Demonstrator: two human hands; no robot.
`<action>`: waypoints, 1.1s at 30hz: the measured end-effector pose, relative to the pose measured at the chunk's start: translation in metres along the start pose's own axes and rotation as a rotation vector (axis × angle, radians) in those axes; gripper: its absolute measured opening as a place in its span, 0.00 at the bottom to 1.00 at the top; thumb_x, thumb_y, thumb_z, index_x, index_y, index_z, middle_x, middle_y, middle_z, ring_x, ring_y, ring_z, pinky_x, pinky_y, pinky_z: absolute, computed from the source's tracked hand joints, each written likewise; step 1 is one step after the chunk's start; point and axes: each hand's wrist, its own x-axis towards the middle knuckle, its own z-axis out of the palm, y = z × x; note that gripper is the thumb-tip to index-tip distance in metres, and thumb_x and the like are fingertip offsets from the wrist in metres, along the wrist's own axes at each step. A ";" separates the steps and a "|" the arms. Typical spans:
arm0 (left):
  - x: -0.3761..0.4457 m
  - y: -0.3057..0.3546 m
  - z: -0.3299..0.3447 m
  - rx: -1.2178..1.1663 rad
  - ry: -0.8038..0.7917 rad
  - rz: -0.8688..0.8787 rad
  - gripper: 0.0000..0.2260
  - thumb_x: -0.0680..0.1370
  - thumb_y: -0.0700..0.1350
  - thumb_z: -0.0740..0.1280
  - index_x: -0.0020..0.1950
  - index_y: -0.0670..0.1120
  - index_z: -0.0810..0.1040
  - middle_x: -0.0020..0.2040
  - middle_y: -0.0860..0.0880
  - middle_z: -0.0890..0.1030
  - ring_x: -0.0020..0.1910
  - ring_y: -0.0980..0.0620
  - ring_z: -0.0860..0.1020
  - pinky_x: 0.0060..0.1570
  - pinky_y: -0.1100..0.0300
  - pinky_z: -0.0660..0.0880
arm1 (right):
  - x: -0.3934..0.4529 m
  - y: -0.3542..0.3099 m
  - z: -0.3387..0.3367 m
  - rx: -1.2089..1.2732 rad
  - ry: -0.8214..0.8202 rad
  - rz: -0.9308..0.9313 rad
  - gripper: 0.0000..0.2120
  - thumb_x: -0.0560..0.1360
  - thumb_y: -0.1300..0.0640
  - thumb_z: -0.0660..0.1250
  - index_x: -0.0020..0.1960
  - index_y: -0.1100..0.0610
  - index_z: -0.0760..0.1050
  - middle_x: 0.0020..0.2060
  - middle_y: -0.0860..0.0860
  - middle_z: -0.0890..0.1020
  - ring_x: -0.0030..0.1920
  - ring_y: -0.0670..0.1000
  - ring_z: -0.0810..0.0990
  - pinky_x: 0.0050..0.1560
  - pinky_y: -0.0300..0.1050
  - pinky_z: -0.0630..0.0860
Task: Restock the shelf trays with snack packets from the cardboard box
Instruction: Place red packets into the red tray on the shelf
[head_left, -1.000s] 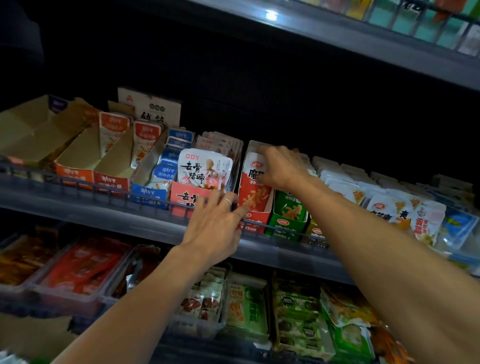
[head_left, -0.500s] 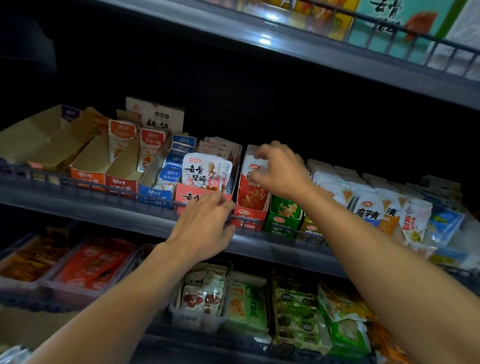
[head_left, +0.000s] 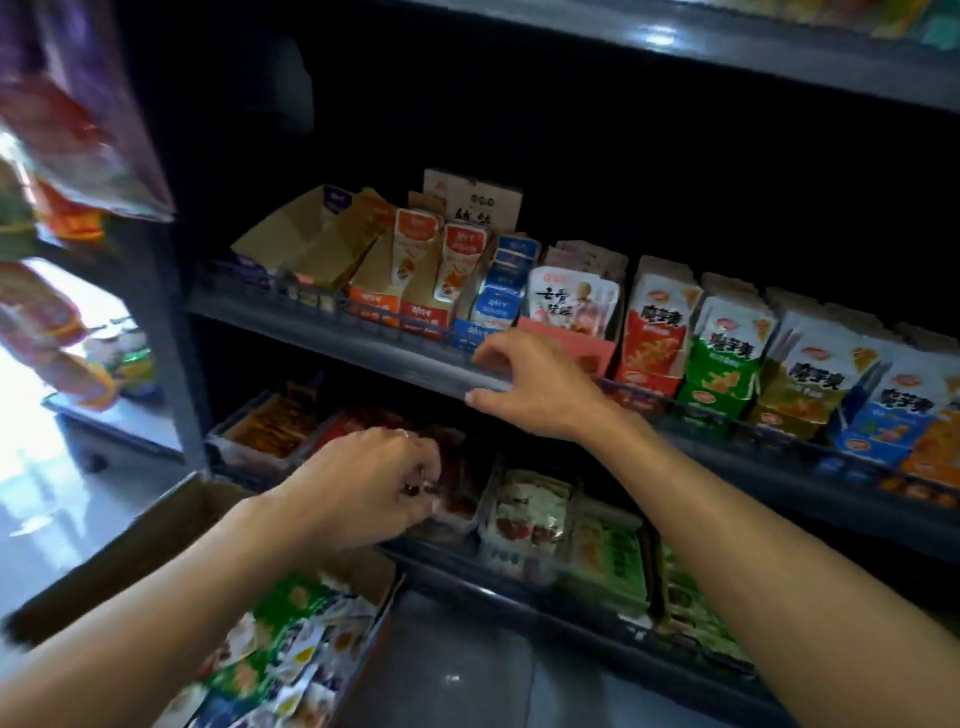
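Observation:
The cardboard box (head_left: 156, 525) sits at the lower left, with several mixed snack packets (head_left: 291, 649) inside. My left hand (head_left: 363, 483) hovers above the box, in front of the lower shelf's clear trays (head_left: 524, 519). Its fingers are loosely curled and I see nothing held in them. My right hand (head_left: 530, 387) is at the front rail of the upper shelf (head_left: 363, 348), just below the pink tray (head_left: 566, 340) of white packets. Its fingers are relaxed and empty. To the right, red (head_left: 654, 332), green (head_left: 727, 353) and yellow packet rows stand upright in their trays.
Opened brown display cartons (head_left: 311, 234) stand at the left of the upper shelf, some holding only a few orange packets (head_left: 415, 244). Hanging snack bags (head_left: 57, 156) blur at the far left. A bright tiled floor (head_left: 52, 493) lies beyond the shelf post.
Both hands have drawn back from the upper shelf trays. The left hand dropped to the lower shelf's level, the right to the shelf rail. My view swung left and down, so the box shows.

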 end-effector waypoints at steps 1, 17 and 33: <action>-0.013 -0.012 0.003 0.008 -0.018 -0.022 0.07 0.75 0.57 0.66 0.51 0.57 0.74 0.47 0.58 0.77 0.52 0.54 0.77 0.50 0.56 0.74 | 0.004 -0.011 0.012 0.026 -0.027 -0.014 0.18 0.73 0.46 0.72 0.59 0.52 0.76 0.54 0.49 0.79 0.54 0.50 0.77 0.54 0.49 0.76; -0.192 -0.219 0.118 -0.015 -0.116 -0.459 0.16 0.75 0.55 0.68 0.60 0.50 0.80 0.51 0.50 0.80 0.53 0.47 0.79 0.49 0.53 0.76 | 0.063 -0.155 0.281 0.194 -0.462 -0.177 0.19 0.72 0.50 0.73 0.61 0.55 0.77 0.56 0.51 0.80 0.56 0.51 0.78 0.55 0.46 0.76; -0.234 -0.307 0.260 0.111 0.079 -0.516 0.22 0.77 0.64 0.59 0.36 0.48 0.77 0.35 0.51 0.75 0.41 0.49 0.75 0.64 0.45 0.70 | 0.097 -0.169 0.536 0.046 -0.900 -0.299 0.30 0.71 0.52 0.75 0.70 0.53 0.69 0.65 0.53 0.75 0.66 0.54 0.73 0.67 0.51 0.70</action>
